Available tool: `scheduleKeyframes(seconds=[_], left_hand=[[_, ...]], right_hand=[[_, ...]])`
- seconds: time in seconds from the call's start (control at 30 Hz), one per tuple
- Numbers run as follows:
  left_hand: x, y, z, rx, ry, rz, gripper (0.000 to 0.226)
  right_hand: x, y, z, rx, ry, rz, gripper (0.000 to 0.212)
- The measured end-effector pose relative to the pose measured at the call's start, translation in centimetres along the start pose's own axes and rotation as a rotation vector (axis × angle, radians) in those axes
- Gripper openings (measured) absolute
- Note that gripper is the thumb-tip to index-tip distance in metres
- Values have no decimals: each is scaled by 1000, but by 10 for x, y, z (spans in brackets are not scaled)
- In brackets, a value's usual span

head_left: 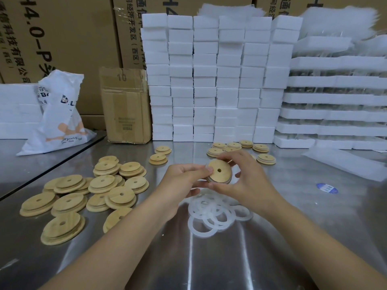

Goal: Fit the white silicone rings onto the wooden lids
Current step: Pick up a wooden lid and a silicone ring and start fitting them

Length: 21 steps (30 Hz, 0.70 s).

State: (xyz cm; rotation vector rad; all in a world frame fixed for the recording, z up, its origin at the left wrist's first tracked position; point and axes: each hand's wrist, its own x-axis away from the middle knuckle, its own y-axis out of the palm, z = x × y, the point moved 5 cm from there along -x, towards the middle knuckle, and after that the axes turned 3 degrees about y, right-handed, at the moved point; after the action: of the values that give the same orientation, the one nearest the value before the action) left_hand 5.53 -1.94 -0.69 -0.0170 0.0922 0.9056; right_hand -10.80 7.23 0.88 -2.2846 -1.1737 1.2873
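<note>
Above the steel table [272, 237], both hands hold one round wooden lid [219, 171] with a centre hole, tilted toward me. My left hand [184, 181] grips its left edge with the thumb on the face. My right hand [245, 176] curls around its right and top edge. A thin white silicone ring shows along the lid's lower rim. A pile of loose white silicone rings [213, 214] lies on the table just below the hands. Several bare wooden lids [83, 197] are heaped to the left.
More wooden lids [240, 148] lie behind the hands and at centre back [160, 154]. Stacked white foam blocks [209, 80] wall the back. A cardboard box [125, 105] and a white bag [60, 114] stand back left. A blue sticker [327, 188] lies right.
</note>
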Motion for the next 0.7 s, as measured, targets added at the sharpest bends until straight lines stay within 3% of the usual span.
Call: scheduleKeyframes(seconds=[0.17,0.3,0.43,0.5,0.57,0.7], left_hand=[[0,0,-1,-58,11,8,16],[-6,-14,10,-104,80,161,15],[-6,-41,31,-601,311,329,15],[-4,-54,36,-846,346,386,17],[-6,-68,33,-1000,298,374,16],[-13,-84,11,-1315,-50,189,38]], right_hand=[[0,2,3,65,-12,-41,72],[-5,-22,36,249,219,16,72],[5,-42,78,497,448,-16,71],[10,-44,92,525,523,-50,71],[12,-43,98,532,569,-47,74],[11,-39,92,475,574,-16,68]])
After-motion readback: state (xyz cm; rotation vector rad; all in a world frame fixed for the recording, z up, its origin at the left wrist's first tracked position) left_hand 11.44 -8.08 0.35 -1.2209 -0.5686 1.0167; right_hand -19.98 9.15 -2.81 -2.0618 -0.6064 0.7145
